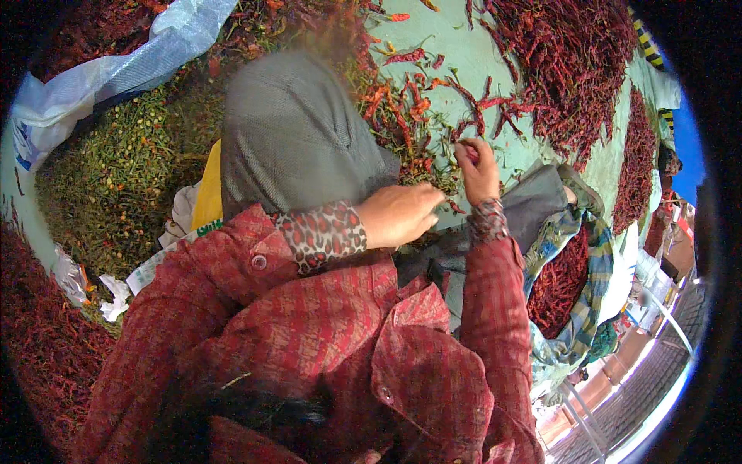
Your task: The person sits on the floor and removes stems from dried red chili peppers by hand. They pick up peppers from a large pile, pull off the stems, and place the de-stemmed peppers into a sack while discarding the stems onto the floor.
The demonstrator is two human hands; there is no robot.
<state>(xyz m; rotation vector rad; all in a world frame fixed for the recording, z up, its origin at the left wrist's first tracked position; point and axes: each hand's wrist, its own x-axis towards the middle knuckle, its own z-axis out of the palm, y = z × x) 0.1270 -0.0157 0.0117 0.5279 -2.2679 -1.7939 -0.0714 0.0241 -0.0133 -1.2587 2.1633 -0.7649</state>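
My right hand (481, 170) is curled, with a bit of dried red chili pepper (472, 155) showing between thumb and fingers. Just left of it and nearer to me, my left hand (400, 216) has its fingers drawn together. Whatever they may hold is too small and blurred to make out. The two hands are apart, in front of my body. Beneath and beyond them, loose red chili peppers (396, 116) and green stems (439, 182) lie scattered on a pale green sheet (464, 66).
My grey-clad knee (290, 131) rises left of the hands. Farther left spreads a heap of green stems and seeds (127, 166), beside a whitish-blue sack edge (147, 66). A large red chili heap (568, 66) lies far right; a checked cloth sack (599, 290) of chilies stands nearer.
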